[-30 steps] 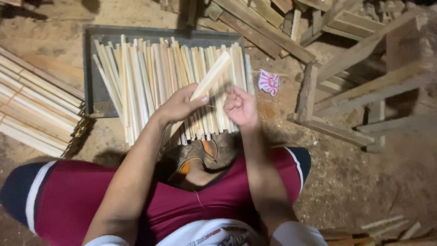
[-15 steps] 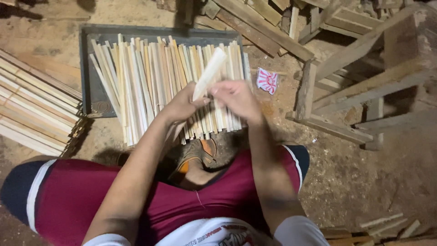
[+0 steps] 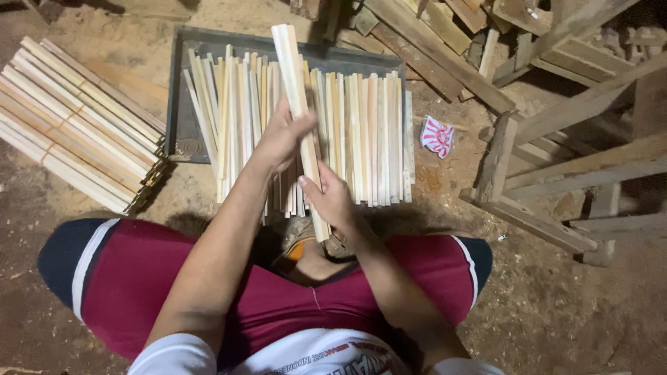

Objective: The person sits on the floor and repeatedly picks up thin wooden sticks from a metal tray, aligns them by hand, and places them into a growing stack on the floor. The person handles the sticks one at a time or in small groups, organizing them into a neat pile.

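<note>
— While both hands grip it, which way does the slat bundle (image 3: 300,125) run?

— Its long axis runs away from the person, nearly straight up the view, with the far end leaning a little left. The left hand (image 3: 281,135) is wrapped round the middle; the right hand (image 3: 332,201) is closed on the near end, just above the knees.

— And where is it?

— Lifted over the row of slats (image 3: 361,135) lying side by side on a dark tray (image 3: 182,118), all pointing the same way.

— What's underneath?

— Bare dirt floor (image 3: 556,305) strewn with sawdust. A tied stack of slats (image 3: 76,118) lies to the left, angled. Rough timber frames (image 3: 556,160) stand on the right, with a small red-and-white wrapper (image 3: 437,136) beside the tray.
</note>
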